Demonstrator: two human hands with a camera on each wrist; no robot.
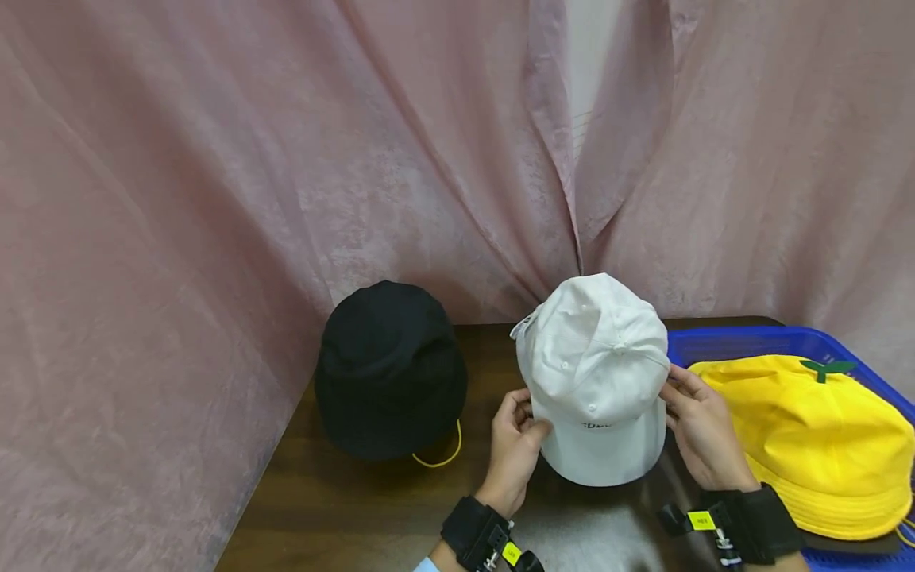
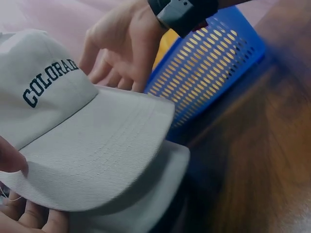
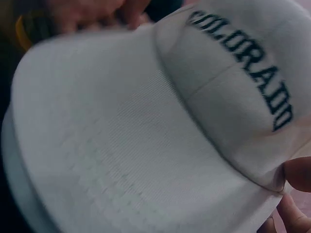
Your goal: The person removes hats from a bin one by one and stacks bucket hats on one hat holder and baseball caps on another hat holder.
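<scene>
A white baseball cap (image 1: 596, 357) with dark "COLORADO" lettering is held above the dark wooden table (image 1: 343, 508), brim toward me. My left hand (image 1: 518, 441) pinches its left side near the brim, thumb on top (image 2: 9, 160). My right hand (image 1: 696, 425) grips the right side; its thumb (image 3: 299, 172) shows in the right wrist view. The left wrist view shows the cap's brim (image 2: 82, 145) over a second white brim (image 2: 160, 194) just beneath it. The cap (image 3: 146, 136) fills the right wrist view.
A black bucket hat (image 1: 389, 369) with a yellow cord (image 1: 446, 457) sits on the table to the left. At the right, a blue plastic basket (image 1: 722, 342) holds a yellow hat (image 1: 815, 437). Pink curtain (image 1: 214, 199) hangs behind and along the left.
</scene>
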